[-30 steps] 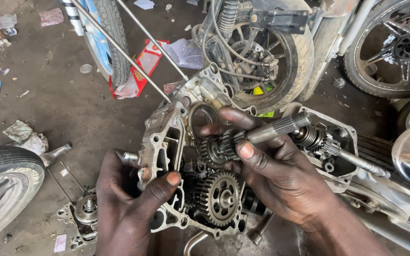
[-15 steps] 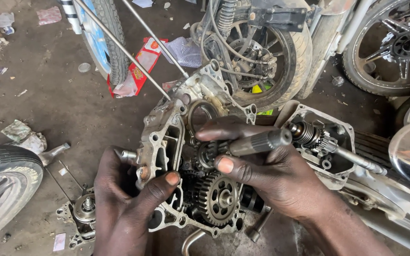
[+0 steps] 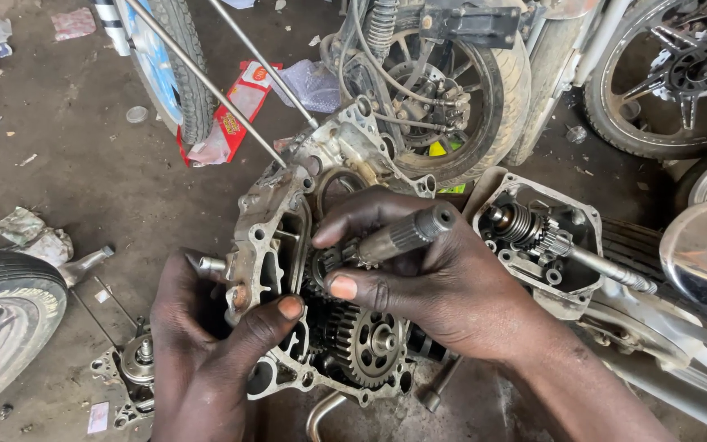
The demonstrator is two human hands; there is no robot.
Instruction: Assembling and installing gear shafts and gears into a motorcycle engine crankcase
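Note:
A greasy aluminium engine case half (image 3: 267, 225) stands on the workshop floor with several gears inside, a large toothed gear (image 3: 376, 342) showing at its lower middle. My left hand (image 3: 206, 352) grips the case's left edge, thumb pressed on the rim. My right hand (image 3: 419, 278) is closed around a splined gear shaft (image 3: 407, 233), whose lower geared end sits down inside the case among the other gears; its upper end points up and right.
A second case half (image 3: 533, 237) with a gear cluster and long axle lies right of it. Motorcycle wheels (image 3: 452, 90) stand behind, a tyre (image 3: 2, 327) at the left. A small metal part (image 3: 128, 368), a red packet (image 3: 235, 115) and litter lie on the floor.
My right hand has moved left and down with the shaft, bringing its geared end deeper into the case. My left hand has kept its hold on the case's edge.

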